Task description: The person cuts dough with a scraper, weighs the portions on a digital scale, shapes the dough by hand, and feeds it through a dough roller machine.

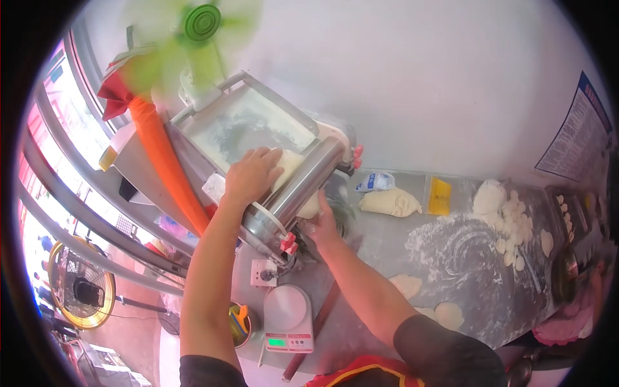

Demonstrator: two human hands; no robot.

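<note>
A dough sheeter with a steel roller [309, 177] stands tilted in front of me, its tray [238, 122] dusted with flour. My left hand [251, 175] lies on the tray side of the roller, fingers stretched out over a pale piece of dough [288, 169]. On the other side of the roller, dough [310, 206] hangs out below. There my right hand [322, 227] cups that dough from beneath, its thumb up along the edge; part of the fingers is hidden by the dough and the machine.
A kitchen scale [288, 316] with a lit green display stands near me, beside a long wooden rod [316, 326]. Flat dough rounds [449, 315] lie on the floured table [451, 258]. Behind are a dough lump [390, 202] and a yellow scraper [440, 196]. A green fan [203, 24] spins above.
</note>
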